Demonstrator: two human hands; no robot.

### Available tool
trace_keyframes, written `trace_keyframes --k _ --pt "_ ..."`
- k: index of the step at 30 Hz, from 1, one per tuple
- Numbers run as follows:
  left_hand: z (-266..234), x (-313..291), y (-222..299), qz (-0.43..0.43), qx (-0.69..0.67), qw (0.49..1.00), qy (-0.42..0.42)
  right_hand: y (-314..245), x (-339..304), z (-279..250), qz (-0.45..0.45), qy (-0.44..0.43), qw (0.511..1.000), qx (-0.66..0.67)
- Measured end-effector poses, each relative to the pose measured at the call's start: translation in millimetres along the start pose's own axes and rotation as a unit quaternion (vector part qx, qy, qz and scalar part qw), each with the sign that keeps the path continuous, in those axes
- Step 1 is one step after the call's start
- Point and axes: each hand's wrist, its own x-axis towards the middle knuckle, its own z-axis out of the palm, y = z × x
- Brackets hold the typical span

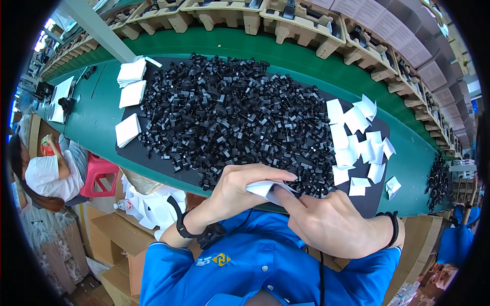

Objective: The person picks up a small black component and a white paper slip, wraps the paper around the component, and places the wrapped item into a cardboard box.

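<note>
My left hand (237,186) pinches a small white paper pouch (263,189) in front of my chest, just over the near edge of the table. At the pouch's right end, my right hand (329,222) is curled, with a forefinger pressed into the opening. Something dark shows in that opening, mostly hidden by the fingers. Beyond both hands spreads a wide heap of small black plastic parts (229,112) on a dark mat (365,204). To the right of the heap lie several loose white paper pouches (357,120), some standing partly open.
Stacks of white paper (127,130) line the mat's left side. Cardboard trays (301,25) run along the far side of the green table (408,188). More black parts (438,178) lie far right. At left are a seated person (53,173), a pink stool (99,176) and cardboard boxes (115,232).
</note>
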Motion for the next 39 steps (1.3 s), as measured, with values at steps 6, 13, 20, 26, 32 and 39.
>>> trace_keyframes --k 6,13,20,26,32,39 --pt "-0.2 3.7 2.9 0.050 0.019 0.998 -0.012 -6.1 -2.8 3.4 -0.005 0.116 0.993 -0.004" --pt "0.0 7.9 -8.0 0.123 0.029 0.992 -0.013 6.8 4.2 23.8 -0.024 0.062 0.997 -0.047" --pt "5.4 5.4 1.4 -0.022 -0.087 0.993 0.077 19.6 9.8 12.2 -0.019 0.098 0.995 -0.027" --pt "1.9 -4.2 -6.8 -0.011 -0.086 0.993 0.084 15.7 4.2 9.0 -0.037 0.169 0.985 -0.009" --pt "7.0 -15.6 4.2 0.025 -0.187 0.979 0.071 31.6 6.1 33.5 -0.062 0.398 0.897 0.182" --pt "9.8 -8.2 14.0 -0.088 -0.284 0.954 0.024 46.5 -4.2 51.4 -0.089 0.378 0.885 0.258"
